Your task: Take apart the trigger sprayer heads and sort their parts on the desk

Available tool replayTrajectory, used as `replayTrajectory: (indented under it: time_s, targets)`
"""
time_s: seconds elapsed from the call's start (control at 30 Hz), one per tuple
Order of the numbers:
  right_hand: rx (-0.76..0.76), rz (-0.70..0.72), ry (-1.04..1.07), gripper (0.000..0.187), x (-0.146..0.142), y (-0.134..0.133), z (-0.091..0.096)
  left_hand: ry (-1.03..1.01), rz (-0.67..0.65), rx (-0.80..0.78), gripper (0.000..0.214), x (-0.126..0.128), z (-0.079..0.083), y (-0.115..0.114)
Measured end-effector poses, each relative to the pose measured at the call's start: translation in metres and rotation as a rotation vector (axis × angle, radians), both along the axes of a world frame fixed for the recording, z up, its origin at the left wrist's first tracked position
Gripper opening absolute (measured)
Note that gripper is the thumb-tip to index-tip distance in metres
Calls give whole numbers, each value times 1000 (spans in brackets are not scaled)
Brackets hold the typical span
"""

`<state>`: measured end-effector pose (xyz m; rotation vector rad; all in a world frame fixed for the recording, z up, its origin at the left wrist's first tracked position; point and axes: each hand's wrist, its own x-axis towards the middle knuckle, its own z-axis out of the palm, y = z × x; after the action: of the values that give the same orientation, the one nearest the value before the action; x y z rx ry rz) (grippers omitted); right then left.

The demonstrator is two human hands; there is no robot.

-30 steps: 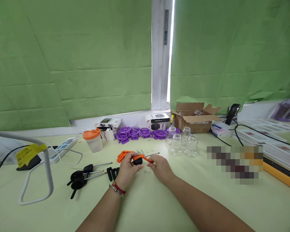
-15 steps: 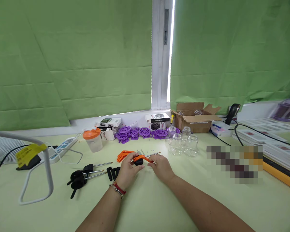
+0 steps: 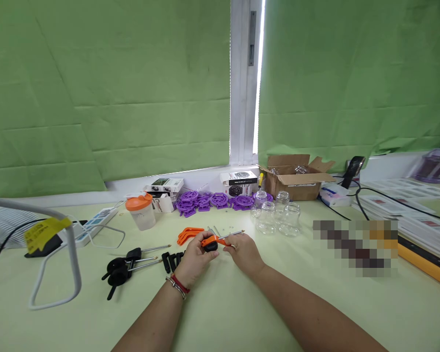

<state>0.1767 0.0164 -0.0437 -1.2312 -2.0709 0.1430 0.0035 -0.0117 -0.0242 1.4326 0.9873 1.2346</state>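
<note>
Between my hands is a curved orange plastic handle [image 3: 207,241] with a rounded black part [image 3: 211,247] at its left end and a thin metal rod [image 3: 235,233] pointing right. My left hand [image 3: 191,259] is closed around the left end, thumb on the black part. The fingers of my right hand [image 3: 247,255] pinch the right end near the rod. How the pieces join is hidden by my fingers. Loose orange handles [image 3: 188,235] lie just behind my left hand, and short black pieces [image 3: 165,262] lie to its left. Farther left rest black parts with metal rods [image 3: 118,275].
Clear glass jars [image 3: 290,222] stand behind my right hand, in front of an open cardboard box [image 3: 297,187]. Purple plastic parts [image 3: 219,200] line the back. A cup with an orange lid [image 3: 145,219] and a power strip [image 3: 95,226] are at left, near a grey metal frame [image 3: 75,264].
Both hands keep their grip in nearly the same place. The orange handle has tilted slightly, its raised middle now looking flatter.
</note>
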Motion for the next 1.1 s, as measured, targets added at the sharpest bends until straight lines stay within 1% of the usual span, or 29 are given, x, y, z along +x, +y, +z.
replayTrajectory:
  time_s: [0.1,0.23,0.33,0.57,0.7,0.83,0.93,1.0,1.07,1.1]
  targets:
    - [-9,-23,2,11,1,0,2,-41,-14,-52,49,-1,2,-1]
    - [-20,-37,28,12,2,0,3,-221,-50,-112,40,-3,3,-1]
    - [-33,-36,55,13,3,1,3,-296,-55,-125,41,-3,2,0]
    - [-53,-32,76,10,4,1,4,-298,-66,-180,36,-1,6,0]
    - [-60,-38,87,10,4,2,4,-265,-75,-171,29,-2,7,0]
    - [-64,-33,92,10,4,2,3,-238,-43,-162,27,-3,6,1]
    - [-65,-20,96,10,4,2,3,-262,-22,-199,25,-2,6,2]
    - [-90,-16,121,8,4,1,3,-269,-11,-223,23,-2,7,1]
    - [-156,-13,199,4,5,0,3,-278,1,-239,22,-2,8,1]
    - [-198,-11,254,8,5,0,4,-288,5,-244,21,-2,8,2]
